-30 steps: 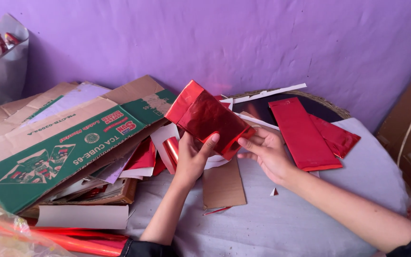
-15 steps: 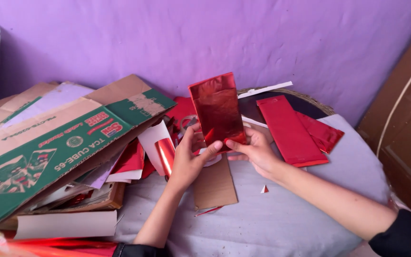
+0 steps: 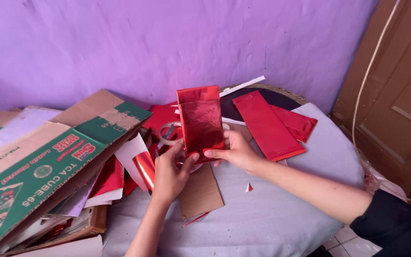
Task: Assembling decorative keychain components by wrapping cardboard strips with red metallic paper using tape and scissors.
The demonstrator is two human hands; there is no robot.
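Both of my hands hold a shiny red foil bag [image 3: 200,122] upright above the round table [image 3: 281,223]. My left hand [image 3: 171,171] grips its lower left edge, with the thumb on the front. At the lower right corner my right hand [image 3: 236,152] pinches the bag between thumb and fingers. A fold shows across the bag's top. Finished red foil bags [image 3: 267,124] lie flat behind my right hand, a smaller one [image 3: 297,123] beside them.
A flattened green and brown cardboard box [image 3: 48,162] and foil scraps fill the left side. A brown card piece [image 3: 200,192] lies under my hands, and a tape roll [image 3: 168,133] sits behind the bag. A wooden door [image 3: 396,95] stands at right.
The red foil bag has turned from a tilt to upright, facing me. My hands slid down to its lower corners, and the view shifted right.
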